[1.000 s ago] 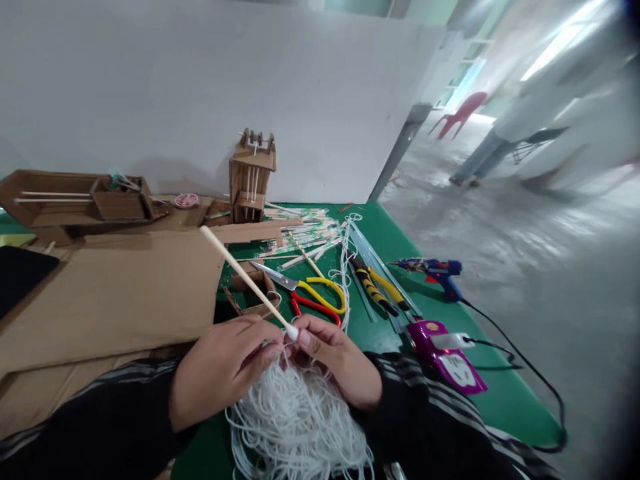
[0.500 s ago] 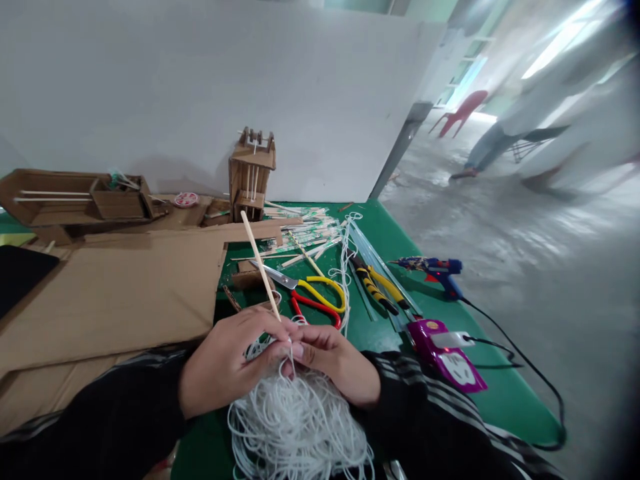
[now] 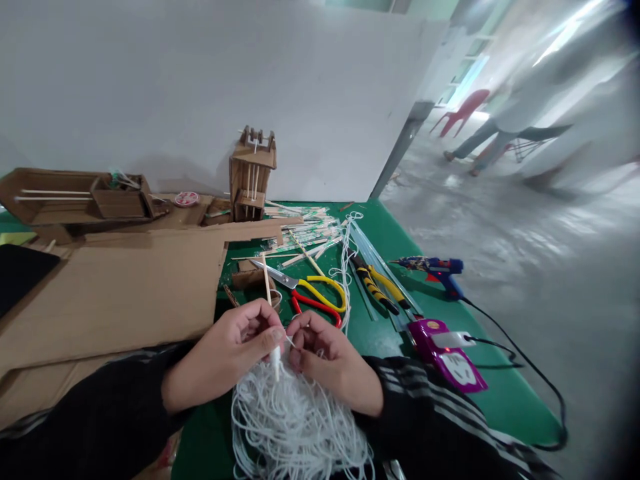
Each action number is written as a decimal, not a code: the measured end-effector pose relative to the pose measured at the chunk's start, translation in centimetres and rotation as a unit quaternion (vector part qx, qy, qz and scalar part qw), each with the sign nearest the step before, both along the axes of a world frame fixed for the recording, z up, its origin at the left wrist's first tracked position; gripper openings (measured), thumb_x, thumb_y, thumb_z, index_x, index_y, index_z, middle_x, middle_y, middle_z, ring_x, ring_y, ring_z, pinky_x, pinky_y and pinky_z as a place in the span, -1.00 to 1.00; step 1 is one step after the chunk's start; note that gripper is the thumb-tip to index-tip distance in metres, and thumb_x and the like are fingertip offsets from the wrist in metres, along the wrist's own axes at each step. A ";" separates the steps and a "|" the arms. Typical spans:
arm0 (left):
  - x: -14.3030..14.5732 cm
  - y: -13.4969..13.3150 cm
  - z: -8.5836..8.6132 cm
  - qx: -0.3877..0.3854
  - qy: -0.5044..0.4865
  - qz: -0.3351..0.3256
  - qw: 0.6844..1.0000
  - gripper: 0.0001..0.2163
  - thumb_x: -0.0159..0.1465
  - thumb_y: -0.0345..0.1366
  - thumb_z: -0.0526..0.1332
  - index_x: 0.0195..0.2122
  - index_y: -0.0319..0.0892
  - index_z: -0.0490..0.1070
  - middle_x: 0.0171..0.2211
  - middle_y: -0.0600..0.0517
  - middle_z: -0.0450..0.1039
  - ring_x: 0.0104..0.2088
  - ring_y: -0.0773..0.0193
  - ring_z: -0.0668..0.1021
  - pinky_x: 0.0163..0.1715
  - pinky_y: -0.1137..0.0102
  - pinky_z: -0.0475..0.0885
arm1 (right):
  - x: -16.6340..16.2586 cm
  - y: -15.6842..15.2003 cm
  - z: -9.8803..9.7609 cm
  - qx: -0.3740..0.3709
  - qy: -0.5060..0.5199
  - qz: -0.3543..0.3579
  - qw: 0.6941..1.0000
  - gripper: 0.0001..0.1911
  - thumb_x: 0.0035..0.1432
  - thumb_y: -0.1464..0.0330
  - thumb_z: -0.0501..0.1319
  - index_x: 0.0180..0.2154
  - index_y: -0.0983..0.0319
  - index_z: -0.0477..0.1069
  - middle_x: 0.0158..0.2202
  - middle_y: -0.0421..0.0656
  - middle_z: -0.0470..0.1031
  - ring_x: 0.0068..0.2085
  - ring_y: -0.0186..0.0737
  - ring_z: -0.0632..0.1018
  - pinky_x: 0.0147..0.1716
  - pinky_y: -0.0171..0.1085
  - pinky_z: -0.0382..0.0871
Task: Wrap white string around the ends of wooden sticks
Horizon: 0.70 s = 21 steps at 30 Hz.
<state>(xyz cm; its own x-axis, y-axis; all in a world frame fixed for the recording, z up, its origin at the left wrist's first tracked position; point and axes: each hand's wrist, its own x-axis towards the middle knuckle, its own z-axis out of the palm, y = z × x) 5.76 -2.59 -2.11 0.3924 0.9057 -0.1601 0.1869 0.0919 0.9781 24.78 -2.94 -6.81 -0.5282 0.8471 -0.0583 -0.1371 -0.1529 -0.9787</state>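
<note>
My left hand (image 3: 245, 343) pinches a thin wooden stick (image 3: 267, 280) that stands nearly upright. White string is wound around the stick's lower part, just below my fingers. My right hand (image 3: 325, 360) is closed on a strand of white string (image 3: 290, 341), which runs between both hands. Under them lies a large loose heap of white string (image 3: 300, 427). Just beyond my hands are scissors (image 3: 320, 293) with one yellow and one red handle, their blades pointing left.
Cardboard sheets (image 3: 125, 287) cover the left side. Behind stand a cardboard tower (image 3: 253, 173) and a cardboard trough (image 3: 60, 200). Wrapped sticks (image 3: 305, 230), pliers (image 3: 375, 287), a glue gun (image 3: 435, 267) and a purple power strip (image 3: 445, 353) lie right. A person (image 3: 520, 107) is beyond.
The stick has tipped more upright and dropped lower, showing its string-wound end below my left hand. My hands have moved slightly apart, with a strand between them. The person in the background has shifted.
</note>
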 end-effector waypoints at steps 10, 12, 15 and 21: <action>1.2 -0.3 -1.3 -0.081 -0.082 0.036 0.993 -0.73 0.21 -0.10 0.29 -0.38 -0.19 0.32 -0.54 0.14 0.44 -0.55 0.40 0.49 -0.52 0.52 0.36 | 0.2 -0.6 0.3 0.518 -0.226 -0.113 0.817 -0.56 0.13 0.52 0.17 0.04 0.08 0.40 -0.36 -0.17 0.37 -0.39 -0.26 0.37 -0.43 -0.27 0.27; 1.3 -0.4 -1.3 -0.069 -0.069 0.024 0.995 -0.73 0.26 -0.08 0.24 -0.35 -0.18 0.29 -0.54 0.14 0.45 -0.54 0.38 0.51 -0.51 0.50 0.36 | 0.3 -0.5 0.5 0.538 -0.214 -0.134 0.805 -0.62 0.16 0.51 0.18 -0.02 0.05 0.46 -0.41 -0.18 0.41 -0.42 -0.27 0.36 -0.44 -0.27 0.25; 1.1 -0.4 -1.1 -0.022 -0.039 0.015 0.999 -0.76 0.34 -0.07 0.12 -0.31 -0.14 0.23 -0.54 0.15 0.43 -0.54 0.37 0.49 -0.50 0.48 0.36 | 0.6 -0.5 1.1 0.553 -0.180 -0.136 0.802 -0.63 0.18 0.51 0.21 -0.03 0.03 0.49 -0.44 -0.19 0.50 -0.44 -0.25 0.38 -0.43 -0.24 0.27; 0.0 0.1 -1.8 0.115 0.102 0.054 0.987 -0.81 0.40 -0.13 0.01 -0.27 -0.11 0.20 -0.57 0.19 0.33 -0.54 0.36 0.41 -0.50 0.47 0.29 | 1.7 -1.0 2.6 0.521 -0.075 -0.085 0.846 -0.46 0.18 0.55 0.22 0.13 0.00 0.33 -0.38 -0.16 0.56 -0.41 -0.22 0.49 -0.40 -0.22 0.40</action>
